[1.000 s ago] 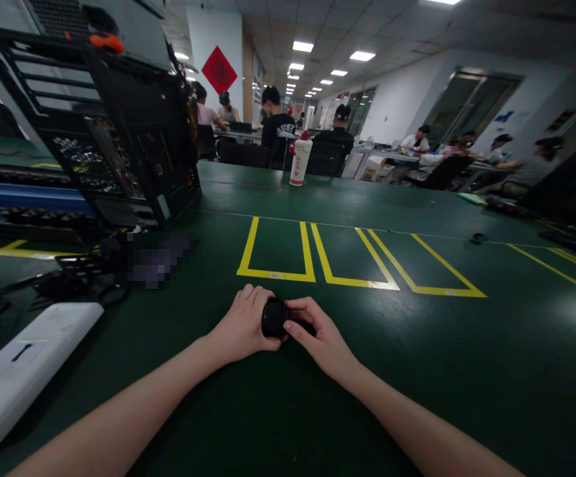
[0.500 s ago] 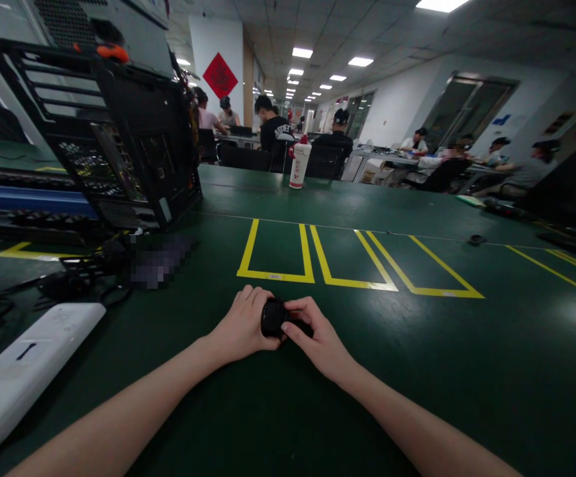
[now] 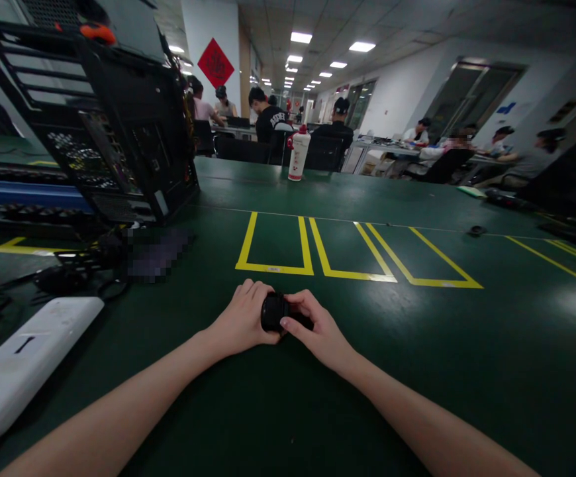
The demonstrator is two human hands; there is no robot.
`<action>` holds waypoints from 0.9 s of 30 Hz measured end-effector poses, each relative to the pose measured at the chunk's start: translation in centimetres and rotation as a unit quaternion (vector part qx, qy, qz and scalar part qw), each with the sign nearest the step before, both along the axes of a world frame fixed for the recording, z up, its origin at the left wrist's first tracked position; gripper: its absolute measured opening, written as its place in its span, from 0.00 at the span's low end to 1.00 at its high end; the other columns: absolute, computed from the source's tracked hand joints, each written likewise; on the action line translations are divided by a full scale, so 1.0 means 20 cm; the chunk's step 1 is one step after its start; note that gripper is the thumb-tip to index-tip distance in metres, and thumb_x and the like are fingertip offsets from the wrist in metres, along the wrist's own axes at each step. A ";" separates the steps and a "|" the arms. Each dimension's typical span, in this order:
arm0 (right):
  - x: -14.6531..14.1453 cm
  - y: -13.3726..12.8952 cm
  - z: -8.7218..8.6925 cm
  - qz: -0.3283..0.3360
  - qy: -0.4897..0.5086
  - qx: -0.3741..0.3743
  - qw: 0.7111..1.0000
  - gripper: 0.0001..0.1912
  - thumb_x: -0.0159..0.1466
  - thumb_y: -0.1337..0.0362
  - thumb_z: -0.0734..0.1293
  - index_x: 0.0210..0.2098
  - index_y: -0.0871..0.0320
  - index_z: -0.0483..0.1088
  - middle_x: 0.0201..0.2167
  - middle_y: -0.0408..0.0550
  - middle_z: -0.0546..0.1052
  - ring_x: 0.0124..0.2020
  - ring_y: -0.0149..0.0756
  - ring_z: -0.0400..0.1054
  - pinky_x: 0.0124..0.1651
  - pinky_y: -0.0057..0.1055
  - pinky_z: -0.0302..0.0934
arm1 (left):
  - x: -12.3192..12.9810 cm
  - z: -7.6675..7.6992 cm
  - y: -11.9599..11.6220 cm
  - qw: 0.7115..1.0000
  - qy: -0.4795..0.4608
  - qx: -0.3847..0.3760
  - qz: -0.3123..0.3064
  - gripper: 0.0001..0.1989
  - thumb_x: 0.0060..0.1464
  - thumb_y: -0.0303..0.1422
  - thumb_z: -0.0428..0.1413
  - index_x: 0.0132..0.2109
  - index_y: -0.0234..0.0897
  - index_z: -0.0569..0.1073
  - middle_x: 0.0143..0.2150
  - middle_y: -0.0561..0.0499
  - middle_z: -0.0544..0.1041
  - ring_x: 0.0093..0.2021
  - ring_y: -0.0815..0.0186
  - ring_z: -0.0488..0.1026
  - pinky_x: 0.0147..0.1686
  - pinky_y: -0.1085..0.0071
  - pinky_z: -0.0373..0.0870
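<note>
Between my two hands is a small black rounded object (image 3: 274, 313); its exact kind does not show. My left hand (image 3: 246, 314) wraps round its left side, with the fingers over the far side and the thumb at the near side. From the right, my right hand (image 3: 316, 327) pinches its right edge between thumb and fingers. Both hands are low over the green tabletop (image 3: 288, 397), in front of the yellow tape outlines (image 3: 274, 269). The underside of the object is hidden.
An open black computer case (image 3: 134, 126) stands at the left, with black cables (image 3: 89, 265) before it. A white device (image 3: 34, 364) lies near my left forearm. Farther back is a white-and-red cup (image 3: 298, 156). A small black item (image 3: 476, 230) lies right. Several people sit beyond the table.
The whole view has shifted slightly, with the background a little higher. Both hands keep the same hold on the black object, which hardly differs.
</note>
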State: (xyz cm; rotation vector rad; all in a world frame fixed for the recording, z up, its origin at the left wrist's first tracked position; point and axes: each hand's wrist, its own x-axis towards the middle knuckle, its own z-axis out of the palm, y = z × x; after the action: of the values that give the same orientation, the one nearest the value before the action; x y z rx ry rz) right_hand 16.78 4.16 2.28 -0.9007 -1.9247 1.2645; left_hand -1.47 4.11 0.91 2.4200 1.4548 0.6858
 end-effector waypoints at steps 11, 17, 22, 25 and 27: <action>0.00 0.01 -0.02 -0.034 0.005 0.054 0.998 0.08 0.58 0.66 0.62 0.39 0.55 0.64 0.42 0.45 0.66 0.43 0.35 0.63 0.48 0.36 0.61 | 0.01 -0.01 -0.01 1.000 0.006 0.013 0.002 0.26 0.40 0.42 0.58 0.45 0.36 0.61 0.41 0.47 0.64 0.40 0.59 0.61 0.38 0.63 0.61; 0.00 0.00 -0.01 -0.015 -0.038 0.013 0.999 0.16 0.61 0.64 0.60 0.49 0.54 0.58 0.45 0.47 0.66 0.46 0.36 0.63 0.50 0.39 0.59 | 0.00 0.02 -0.01 1.000 -0.001 -0.012 0.013 0.25 0.40 0.41 0.58 0.45 0.35 0.61 0.42 0.46 0.64 0.40 0.59 0.61 0.38 0.62 0.62; 0.01 0.00 0.00 0.013 -0.010 0.019 1.000 0.17 0.58 0.66 0.63 0.47 0.55 0.58 0.45 0.47 0.66 0.46 0.36 0.63 0.50 0.38 0.59 | 0.00 0.03 -0.01 1.000 0.011 -0.010 0.015 0.27 0.39 0.39 0.58 0.46 0.34 0.61 0.42 0.46 0.64 0.41 0.58 0.60 0.40 0.61 0.61; 0.01 0.01 -0.01 0.003 0.013 0.004 1.000 0.14 0.59 0.65 0.62 0.44 0.55 0.60 0.43 0.46 0.66 0.45 0.35 0.64 0.49 0.37 0.60 | 0.00 0.01 -0.01 1.000 0.013 0.009 0.017 0.26 0.39 0.40 0.58 0.45 0.34 0.61 0.41 0.46 0.64 0.40 0.58 0.60 0.38 0.62 0.62; 0.00 0.01 -0.01 -0.004 0.022 -0.012 1.000 0.11 0.60 0.64 0.61 0.42 0.55 0.61 0.43 0.46 0.67 0.45 0.35 0.64 0.49 0.37 0.60 | 0.00 0.00 0.00 1.000 0.010 0.018 0.015 0.26 0.40 0.41 0.58 0.45 0.35 0.61 0.41 0.47 0.64 0.40 0.59 0.60 0.38 0.62 0.62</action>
State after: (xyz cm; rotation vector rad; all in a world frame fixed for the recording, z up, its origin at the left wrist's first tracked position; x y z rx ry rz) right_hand 16.82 4.30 2.05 -0.8847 -1.8732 1.2955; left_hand -1.46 4.01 0.88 2.4447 1.5019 0.7017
